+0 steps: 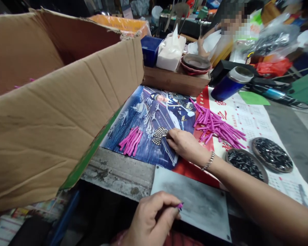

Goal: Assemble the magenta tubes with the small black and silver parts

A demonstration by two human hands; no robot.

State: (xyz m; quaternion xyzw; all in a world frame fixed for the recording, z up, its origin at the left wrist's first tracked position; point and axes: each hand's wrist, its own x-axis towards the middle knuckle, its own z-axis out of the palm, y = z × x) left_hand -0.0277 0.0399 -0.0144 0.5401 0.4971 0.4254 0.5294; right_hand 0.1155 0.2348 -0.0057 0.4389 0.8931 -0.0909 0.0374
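My left hand (150, 218) is low at the near edge, fingers curled shut on a small pink plastic piece (179, 205). My right hand (183, 143) reaches across the poster, its fingertips pinching at a cluster of small silver metal beads (159, 134). Left of the beads lies a small bundle of pink pieces (131, 140). A larger loose pile of pink pieces (217, 125) spreads to the right of my right hand. A bracelet sits on my right wrist.
A big open cardboard box (59, 102) fills the left side. Two round dishes of dark small parts (246, 164) (272, 159) lie at right. A grey metal plate (197, 201) lies near me. Blue flask (231, 83), tissue pack (170, 51), wooden tray (174, 82) and another person sit behind.
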